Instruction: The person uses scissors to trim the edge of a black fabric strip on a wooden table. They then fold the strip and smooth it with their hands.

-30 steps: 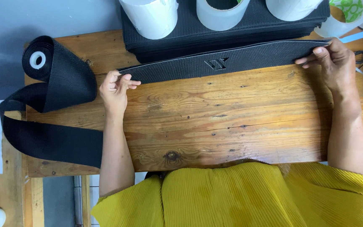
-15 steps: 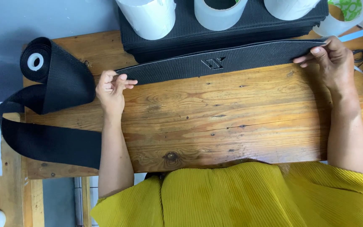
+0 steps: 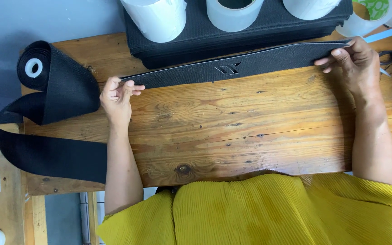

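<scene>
At the far left of the worktop (image 3: 250, 136) sits a roll of black elastic webbing (image 3: 53, 77) wound on a white core, with a loose tail looping down over the worktop's left edge and back toward the person. Just right of the roll, the left hand (image 3: 116, 97) pinches the left end of a cut black strip (image 3: 232, 68) between thumb and curled fingers, the other fingertips tucked close under the strip's edge. The strip runs nearly straight across the worktop, its long axis left to right and rising slightly toward the right, so its left end lies a little nearer the person's body than its right. It looks pulled flat between the two hands, with a small woven mark near its middle. Behind it, touching or just beyond its far edge, lies a stack of black pieces (image 3: 232, 34) carrying white tape rolls (image 3: 157, 16). At the right end, the right hand (image 3: 357, 63) grips the strip with fingers folded over the top edge and thumb beneath. Each hand holds one end, so neither is nearer the middle. Scissors (image 3: 389, 56) lie just beyond the right hand.
</scene>
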